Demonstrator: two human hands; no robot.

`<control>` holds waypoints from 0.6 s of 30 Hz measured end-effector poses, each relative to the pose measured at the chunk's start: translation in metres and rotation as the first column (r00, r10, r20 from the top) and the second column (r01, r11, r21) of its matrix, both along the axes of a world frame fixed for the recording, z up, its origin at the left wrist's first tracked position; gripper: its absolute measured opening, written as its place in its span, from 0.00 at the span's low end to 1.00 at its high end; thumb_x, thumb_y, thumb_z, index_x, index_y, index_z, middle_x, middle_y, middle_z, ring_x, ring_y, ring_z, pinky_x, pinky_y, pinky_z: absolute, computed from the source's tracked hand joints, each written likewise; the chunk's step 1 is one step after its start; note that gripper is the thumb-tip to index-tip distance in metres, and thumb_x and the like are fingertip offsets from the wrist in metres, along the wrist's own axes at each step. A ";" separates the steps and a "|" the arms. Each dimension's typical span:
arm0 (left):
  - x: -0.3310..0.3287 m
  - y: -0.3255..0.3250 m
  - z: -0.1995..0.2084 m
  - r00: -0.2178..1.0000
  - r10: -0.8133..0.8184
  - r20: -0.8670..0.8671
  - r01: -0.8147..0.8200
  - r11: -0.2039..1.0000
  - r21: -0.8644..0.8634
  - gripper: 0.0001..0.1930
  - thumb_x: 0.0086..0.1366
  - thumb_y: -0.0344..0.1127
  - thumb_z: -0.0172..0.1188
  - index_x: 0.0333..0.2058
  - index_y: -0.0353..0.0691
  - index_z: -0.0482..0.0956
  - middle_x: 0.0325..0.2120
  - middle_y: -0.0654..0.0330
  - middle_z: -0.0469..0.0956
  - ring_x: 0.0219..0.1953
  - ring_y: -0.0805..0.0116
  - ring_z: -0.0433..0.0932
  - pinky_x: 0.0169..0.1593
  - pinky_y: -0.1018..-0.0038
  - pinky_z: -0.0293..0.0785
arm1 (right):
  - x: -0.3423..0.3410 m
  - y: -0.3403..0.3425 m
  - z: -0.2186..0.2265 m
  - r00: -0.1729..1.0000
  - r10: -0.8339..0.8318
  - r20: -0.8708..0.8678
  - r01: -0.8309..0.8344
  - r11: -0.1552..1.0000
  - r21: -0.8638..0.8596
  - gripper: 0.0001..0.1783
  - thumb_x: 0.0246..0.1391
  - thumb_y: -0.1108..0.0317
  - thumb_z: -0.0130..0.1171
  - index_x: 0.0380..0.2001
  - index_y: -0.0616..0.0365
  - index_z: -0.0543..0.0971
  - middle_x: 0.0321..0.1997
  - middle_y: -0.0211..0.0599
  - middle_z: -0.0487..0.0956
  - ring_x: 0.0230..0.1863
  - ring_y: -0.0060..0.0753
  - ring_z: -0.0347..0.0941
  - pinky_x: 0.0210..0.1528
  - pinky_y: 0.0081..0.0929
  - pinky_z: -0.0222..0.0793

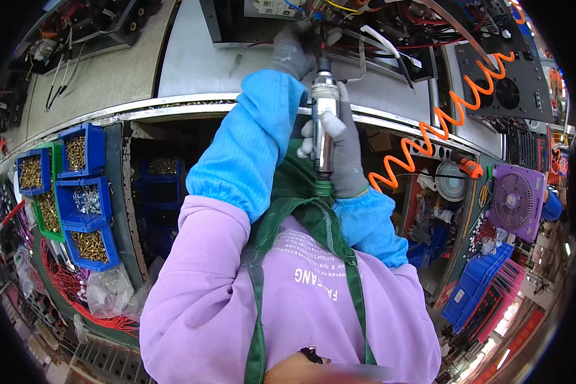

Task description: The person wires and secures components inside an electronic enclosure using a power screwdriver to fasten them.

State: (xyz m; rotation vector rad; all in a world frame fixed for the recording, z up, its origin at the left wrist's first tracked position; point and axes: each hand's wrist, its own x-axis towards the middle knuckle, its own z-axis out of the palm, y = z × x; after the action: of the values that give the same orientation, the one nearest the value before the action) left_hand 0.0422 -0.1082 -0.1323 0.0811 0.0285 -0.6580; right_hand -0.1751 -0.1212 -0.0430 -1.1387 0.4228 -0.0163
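The right hand [347, 147] wrapped the driver [325, 102]; slippage risked nicking the left hand [294, 48], grip unclear, at twelve o'clock.

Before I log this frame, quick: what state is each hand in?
Left hand: cannot be told; it is dark and blurred there.
Right hand: closed around the silver power screwdriver.

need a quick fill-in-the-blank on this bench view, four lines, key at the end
1. The right hand wears a grey ____ and grips the silver driver tool.
2. The coiled hose is coloured ____.
3. The box fan has a ____ casing.
4. The blue bins with brass-coloured screws are on the person's ____ side.

Missing words: glove; orange; purple; left
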 end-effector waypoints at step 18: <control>-0.012 0.033 0.036 0.407 -0.777 0.481 -0.846 -0.122 0.519 0.23 0.54 0.39 0.62 0.47 0.37 0.73 0.39 0.48 0.77 0.42 0.53 0.76 0.45 0.68 0.74 | 0.015 0.012 -0.006 0.997 -0.078 0.016 0.074 0.977 0.202 0.40 0.55 0.70 0.48 0.67 0.38 0.44 0.24 0.43 0.72 0.16 0.33 0.71 0.17 0.33 0.74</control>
State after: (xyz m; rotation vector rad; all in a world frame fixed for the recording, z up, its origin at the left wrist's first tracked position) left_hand 0.0305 -0.0751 -0.0967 2.3200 -0.6845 -0.1228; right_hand -0.1602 -0.1089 -0.0494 -0.9218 0.4365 -0.0530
